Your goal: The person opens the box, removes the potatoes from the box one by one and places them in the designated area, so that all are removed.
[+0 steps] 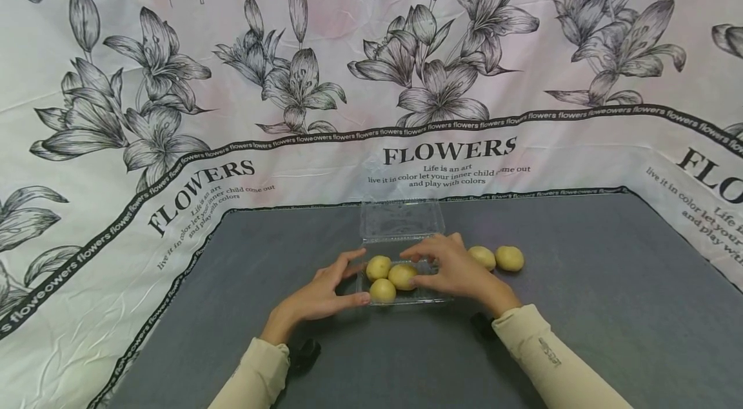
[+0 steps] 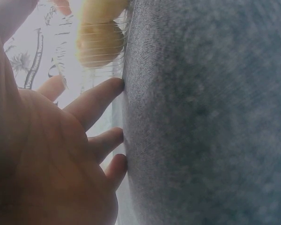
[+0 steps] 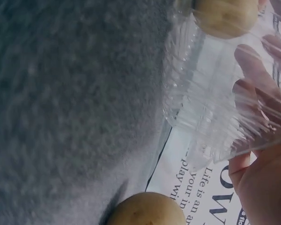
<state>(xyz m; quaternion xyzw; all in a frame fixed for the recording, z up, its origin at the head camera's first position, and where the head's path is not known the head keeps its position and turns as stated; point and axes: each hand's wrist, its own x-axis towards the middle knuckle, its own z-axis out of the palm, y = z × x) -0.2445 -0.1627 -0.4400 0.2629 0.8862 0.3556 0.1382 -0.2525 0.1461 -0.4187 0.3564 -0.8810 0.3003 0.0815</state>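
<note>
A clear plastic clamshell box [image 1: 432, 296] lies with its lid [image 1: 400, 220] folded back. Inside, at the left end, are three yellow potatoes: one at the back [image 1: 378, 268], one in front [image 1: 382, 291] and one to the right [image 1: 403, 276]. My left hand [image 1: 316, 293] is spread at the box's left end, thumb by the front corner; its lower fingertips rest at the table in the left wrist view. My right hand [image 1: 455, 267] reaches over the right end, its thumb right at the right-hand potato and its index finger raised behind it. Other right fingers show through the clear wall.
Two more potatoes lie on the table right of the box, one partly behind my right hand [image 1: 482, 258] and one farther right [image 1: 509, 259]. A grey cloth [image 1: 261, 254] covers the table. Flower-printed fabric [image 1: 319, 170] hangs around its back and sides.
</note>
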